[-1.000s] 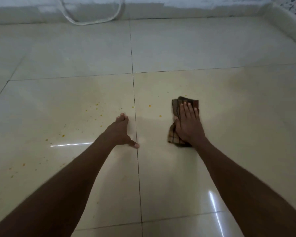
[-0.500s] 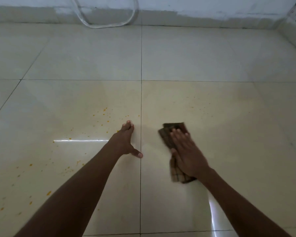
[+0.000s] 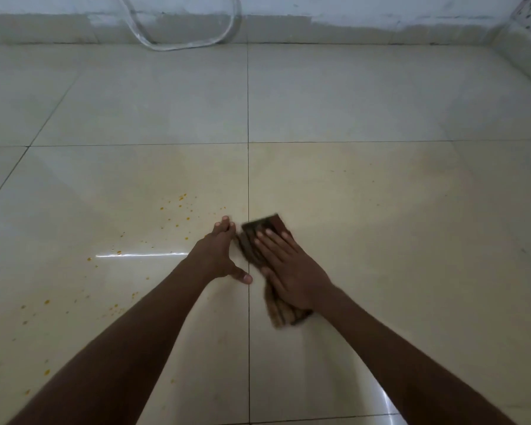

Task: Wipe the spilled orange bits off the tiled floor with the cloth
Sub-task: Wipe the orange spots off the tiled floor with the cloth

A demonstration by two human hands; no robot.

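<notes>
A: Tiled floor [image 3: 380, 240] status?

B: Cloth [image 3: 258, 237], flat under the right hand [image 3: 292, 271], has slid left to the grout line, beside the braced, spread left hand [image 3: 218, 256]. Orange bits [image 3: 178, 207] remain further left; nothing is gripped.

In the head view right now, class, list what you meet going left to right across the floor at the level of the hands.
Scattered orange bits → left hand resting on the floor → vertical grout line → checked cloth → right hand pressing flat on it → bare tile.
</notes>
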